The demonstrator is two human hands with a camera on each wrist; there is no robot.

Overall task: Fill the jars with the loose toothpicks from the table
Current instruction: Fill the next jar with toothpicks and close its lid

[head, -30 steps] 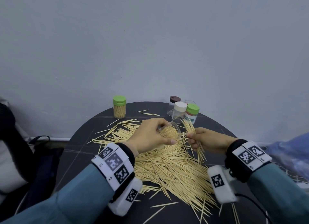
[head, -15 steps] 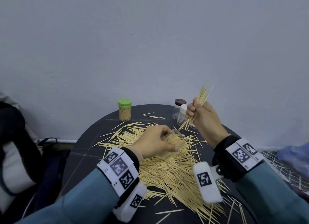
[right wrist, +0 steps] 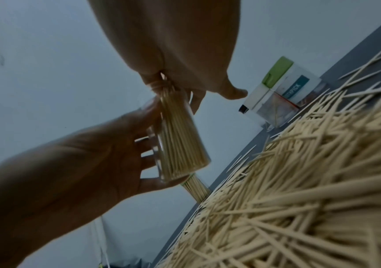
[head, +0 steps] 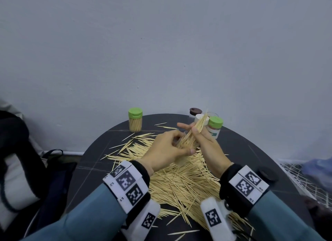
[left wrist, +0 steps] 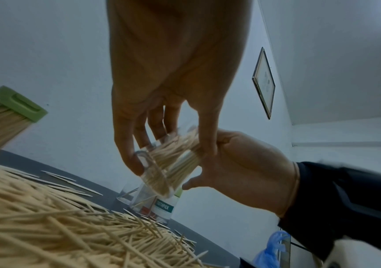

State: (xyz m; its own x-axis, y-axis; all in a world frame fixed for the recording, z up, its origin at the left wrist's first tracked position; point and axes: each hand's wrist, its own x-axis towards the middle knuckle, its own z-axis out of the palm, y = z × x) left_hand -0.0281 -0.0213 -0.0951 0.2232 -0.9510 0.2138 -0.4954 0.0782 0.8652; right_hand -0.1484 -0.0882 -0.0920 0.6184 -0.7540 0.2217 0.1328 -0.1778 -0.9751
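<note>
Lowered from above, the right hand now pinches a toothpick bundle into the clear jar, which the left hand grips tilted above the tabletop pile for easy entry.

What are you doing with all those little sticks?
A person is packing toothpicks into jars. The left hand holds a clear jar tilted above the table, and the right hand pinches a bundle of toothpicks and feeds it into the jar's mouth. A big loose pile still covers the table. At the back, a green-lidded jar already stands full, and a few more jars wait beside it.
</note>
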